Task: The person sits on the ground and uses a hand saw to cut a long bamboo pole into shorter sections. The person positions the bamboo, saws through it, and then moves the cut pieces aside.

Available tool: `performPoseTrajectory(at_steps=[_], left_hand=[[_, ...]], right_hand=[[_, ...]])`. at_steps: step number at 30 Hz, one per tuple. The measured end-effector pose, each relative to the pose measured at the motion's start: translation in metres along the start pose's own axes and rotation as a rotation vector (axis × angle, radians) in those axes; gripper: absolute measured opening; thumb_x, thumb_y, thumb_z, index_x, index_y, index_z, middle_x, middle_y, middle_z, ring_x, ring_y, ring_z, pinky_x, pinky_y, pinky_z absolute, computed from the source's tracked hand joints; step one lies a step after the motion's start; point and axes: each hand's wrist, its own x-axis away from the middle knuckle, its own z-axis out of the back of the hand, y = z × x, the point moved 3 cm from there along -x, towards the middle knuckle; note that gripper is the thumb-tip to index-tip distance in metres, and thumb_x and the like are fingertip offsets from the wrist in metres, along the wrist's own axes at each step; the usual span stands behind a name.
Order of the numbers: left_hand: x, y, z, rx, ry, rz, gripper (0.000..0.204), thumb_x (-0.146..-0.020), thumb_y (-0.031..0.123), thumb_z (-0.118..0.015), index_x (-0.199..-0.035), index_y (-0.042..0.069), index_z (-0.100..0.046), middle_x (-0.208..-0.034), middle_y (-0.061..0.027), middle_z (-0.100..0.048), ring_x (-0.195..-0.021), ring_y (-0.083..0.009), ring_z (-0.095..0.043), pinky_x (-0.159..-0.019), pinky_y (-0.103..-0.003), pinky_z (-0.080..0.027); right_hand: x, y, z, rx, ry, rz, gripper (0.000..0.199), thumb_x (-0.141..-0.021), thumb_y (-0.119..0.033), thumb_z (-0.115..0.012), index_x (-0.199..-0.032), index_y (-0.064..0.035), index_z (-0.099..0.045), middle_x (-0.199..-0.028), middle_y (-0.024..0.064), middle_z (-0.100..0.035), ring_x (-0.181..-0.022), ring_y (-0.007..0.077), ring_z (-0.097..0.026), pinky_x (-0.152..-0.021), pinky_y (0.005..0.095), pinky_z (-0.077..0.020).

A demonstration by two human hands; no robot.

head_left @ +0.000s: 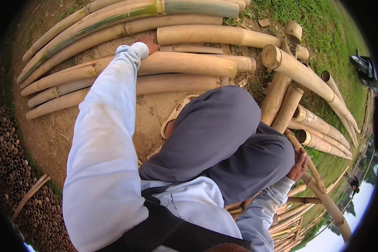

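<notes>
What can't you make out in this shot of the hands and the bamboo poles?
- Left hand, head view: only part shows past the pale sleeve cuff; its grip on the bamboo pole is hidden.
- Right hand: rests by a thin bamboo stick behind the grey-trousered knee; fingers unclear.
- Sandal: mostly covered by the knee.
- Dark object on the grass: too small, at the bent rim.
</notes>
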Motion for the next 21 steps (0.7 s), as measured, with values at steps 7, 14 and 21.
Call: performPoseTrajectory(at_steps=[7,14,21], left_hand=[[-0.009,0.004,-0.016,-0.146,-0.417,-0.270,0.044,-0.097,0.047,-0.045,-0.140,0.042,-0.052,-0.154,-0.0124,-0.043,-0.142,-0.0377,-0.038,-0.116,-0.055,-0.028],[-0.029,0.009,-0.018,-0.084,-0.293,-0.099,0.053,-0.089,0.052,-0.050,-0.134,0.024,-0.063,-0.140,-0.0127,-0.058,-0.128,-0.0381,-0.053,-0.109,-0.048,-0.038],[0.001,0.007,-0.004,0.211,-0.124,-0.087,0.078,-0.068,0.059,-0.070,-0.125,0.006,-0.066,-0.126,-0.0198,-0.066,-0.117,-0.0381,-0.061,-0.100,-0.042,-0.046]], right_hand=[[-0.003,-0.136,-0.097,0.266,-0.363,0.430,0.030,-0.102,-0.022,-0.057,-0.117,0.0035,-0.064,-0.097,0.0111,-0.068,-0.081,0.0160,-0.063,-0.078,0.0293,-0.0509],[0.026,-0.204,-0.206,0.566,-0.985,0.887,0.021,-0.092,-0.006,-0.065,-0.110,0.0043,-0.065,-0.096,0.0148,-0.068,-0.089,0.0252,-0.066,-0.085,0.0367,-0.0501],[0.027,-0.192,-0.292,0.695,-1.161,1.044,0.035,-0.085,-0.009,-0.071,-0.119,-0.0030,-0.063,-0.104,0.0158,-0.068,-0.094,0.0313,-0.067,-0.084,0.0411,-0.0517]])
